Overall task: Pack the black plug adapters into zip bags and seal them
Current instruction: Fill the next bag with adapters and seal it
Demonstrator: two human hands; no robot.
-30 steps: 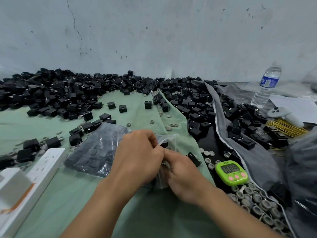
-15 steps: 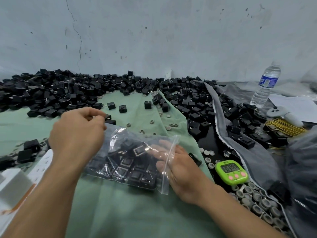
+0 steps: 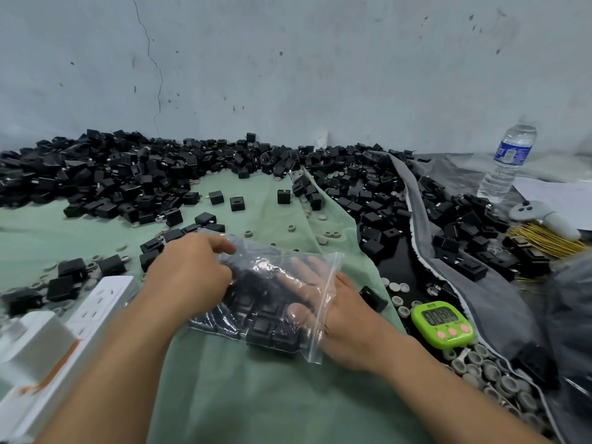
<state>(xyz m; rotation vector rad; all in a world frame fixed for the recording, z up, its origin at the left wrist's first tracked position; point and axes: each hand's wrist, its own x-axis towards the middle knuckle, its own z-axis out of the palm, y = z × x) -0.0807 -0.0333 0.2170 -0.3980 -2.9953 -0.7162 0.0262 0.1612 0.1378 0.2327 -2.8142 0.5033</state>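
A clear zip bag (image 3: 272, 318) holding several black plug adapters lies on the green cloth (image 3: 256, 395) in front of me. My left hand (image 3: 189, 274) grips the bag's left end, fingers curled over the plastic. My right hand (image 3: 349, 318) reaches in at the bag's zip edge on the right. Its straight fingers show through the plastic beside the adapters; I cannot tell whether they lie inside or under the bag. A big heap of loose black adapters (image 3: 128, 177) runs along the wall, and more adapters (image 3: 378, 203) lie on the right.
A white power strip (image 3: 93, 306) lies at the left. A green timer (image 3: 442, 320) sits right of my right hand, among small grey rings (image 3: 487, 370). A water bottle (image 3: 509, 161), a grey controller (image 3: 541, 216) and yellow wire ties (image 3: 541, 238) are far right.
My hands parted from pinching the bag together. The left hand lifted away to the left, then came back down onto the bag's left end; the right hand slid further along the bag.
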